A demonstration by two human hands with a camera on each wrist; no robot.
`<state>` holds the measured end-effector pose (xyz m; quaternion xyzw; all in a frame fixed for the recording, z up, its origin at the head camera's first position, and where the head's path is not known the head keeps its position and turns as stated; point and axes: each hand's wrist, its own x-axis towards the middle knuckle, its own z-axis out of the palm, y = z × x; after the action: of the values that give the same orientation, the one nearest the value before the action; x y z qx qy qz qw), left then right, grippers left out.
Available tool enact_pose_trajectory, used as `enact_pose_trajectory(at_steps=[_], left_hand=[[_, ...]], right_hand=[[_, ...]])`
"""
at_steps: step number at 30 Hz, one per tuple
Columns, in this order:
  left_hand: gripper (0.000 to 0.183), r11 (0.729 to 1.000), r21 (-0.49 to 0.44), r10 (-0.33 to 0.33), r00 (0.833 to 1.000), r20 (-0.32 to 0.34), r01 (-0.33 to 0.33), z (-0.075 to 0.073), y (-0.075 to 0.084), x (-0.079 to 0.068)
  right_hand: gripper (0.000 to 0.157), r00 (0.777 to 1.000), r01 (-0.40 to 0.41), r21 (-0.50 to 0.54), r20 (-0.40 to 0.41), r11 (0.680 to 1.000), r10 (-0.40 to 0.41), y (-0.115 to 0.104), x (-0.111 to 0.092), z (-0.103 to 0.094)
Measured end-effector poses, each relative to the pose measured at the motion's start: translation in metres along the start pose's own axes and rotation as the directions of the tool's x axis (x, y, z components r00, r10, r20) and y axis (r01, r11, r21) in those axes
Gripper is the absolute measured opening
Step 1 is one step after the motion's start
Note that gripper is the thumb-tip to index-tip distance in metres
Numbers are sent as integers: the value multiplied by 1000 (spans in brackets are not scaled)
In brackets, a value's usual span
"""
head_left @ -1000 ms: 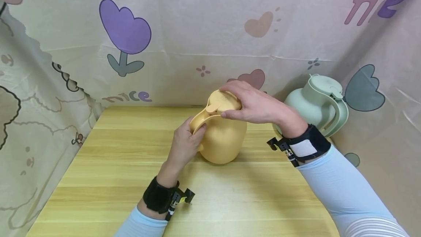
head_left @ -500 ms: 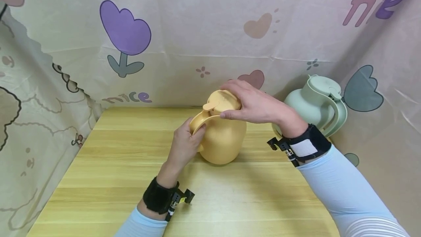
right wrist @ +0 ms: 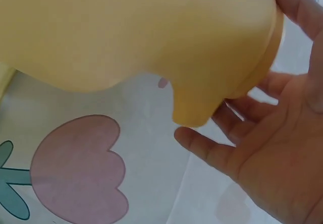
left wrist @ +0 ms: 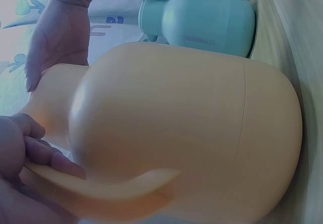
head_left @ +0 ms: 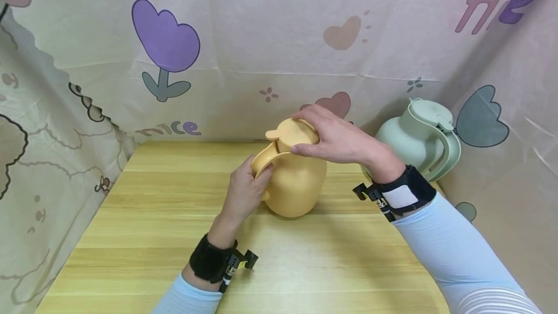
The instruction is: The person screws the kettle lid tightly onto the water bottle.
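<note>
A yellow thermos jug point(head_left: 298, 183) stands upright on the wooden table, its handle turned toward my left side. My left hand point(head_left: 246, 190) grips that handle point(left wrist: 111, 193), fingers wrapped round it in the left wrist view. Over the top of the jug, my right hand point(head_left: 335, 137) holds the round yellow lid point(head_left: 298, 132) between thumb and fingers. The lid's tab point(head_left: 273, 134) points left, off to the far side of the handle. In the right wrist view the spout point(right wrist: 192, 108) juts out close to my right fingertips, and the lid's rim shows between thumb and fingers.
A pale green jug point(head_left: 405, 139) with its own lid and handle stands at the back right, behind my right forearm. A printed cloth point(head_left: 244, 28) hangs along the back and sides of the wooden table point(head_left: 174, 197).
The lid has turned clockwise seen from above; its tab has swung from over the handle to the left and away. The jug and left hand have stayed put.
</note>
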<state>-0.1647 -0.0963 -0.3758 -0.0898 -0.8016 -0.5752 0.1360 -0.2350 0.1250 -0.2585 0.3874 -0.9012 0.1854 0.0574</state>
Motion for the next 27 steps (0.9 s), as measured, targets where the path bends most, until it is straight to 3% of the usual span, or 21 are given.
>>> enact_pose_trajectory(at_steps=[6,11,17,23,27], left_hand=[[22,1000,2,-3,1000,-9,3,1,0,0],[21,1000,-2,-9,1000,-14,9,0,0,0],[23,1000,0,4,1000,-10,-4,0,1,0],[23,1000,0,11,1000,-7,-11,-1,0,0],[20,1000,1,7,1000,-12,-7,0,0,0]], right_hand=[[74,997,-65,4,-37,998,65,0,-1,6],[74,999,4,7,-46,1000,-4,2,0,5],[63,997,78,16,-13,997,-78,1,1,1],[60,1000,27,16,-5,1000,-26,-1,0,1],[68,998,-41,5,-37,999,42,-1,-1,6]])
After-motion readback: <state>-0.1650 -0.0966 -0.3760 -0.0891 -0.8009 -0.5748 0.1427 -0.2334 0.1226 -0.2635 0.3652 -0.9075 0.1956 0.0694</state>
